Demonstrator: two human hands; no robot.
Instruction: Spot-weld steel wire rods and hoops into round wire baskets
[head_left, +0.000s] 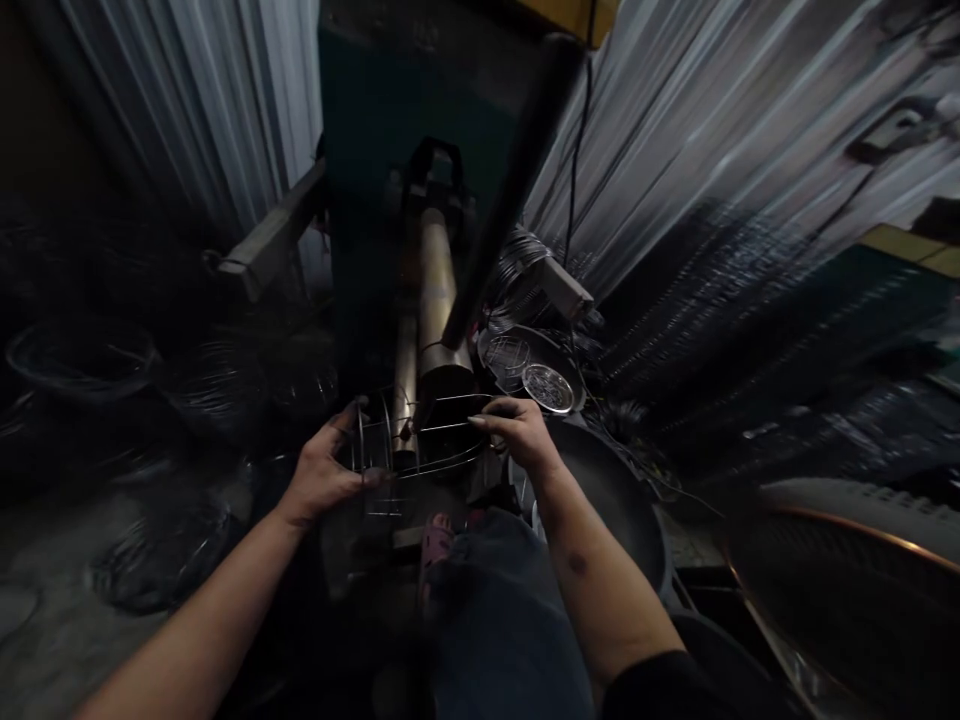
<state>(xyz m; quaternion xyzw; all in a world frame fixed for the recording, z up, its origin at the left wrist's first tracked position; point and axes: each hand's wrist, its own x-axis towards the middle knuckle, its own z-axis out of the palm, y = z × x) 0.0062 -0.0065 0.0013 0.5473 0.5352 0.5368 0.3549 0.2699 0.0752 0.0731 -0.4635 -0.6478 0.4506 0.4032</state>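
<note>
head view: l hand (328, 462) half spread, thumb & fingers curved round one end of a thin metal wire frame (444, 428); r hand (519, 428) pinching wire at the other. frame's by the near end of a lg round metal pipe (436, 290), can't tell if touching; thinner pipe (406, 385) alongside. smooth dark round basin (619, 505) on r, ribbed shiny sheeting (690, 130) behind.

wire frame (444, 428): between hands (523, 432), at near ends of pipes (436, 290) | tray (553, 352): right of pipes | disc (548, 388): in tray
</note>
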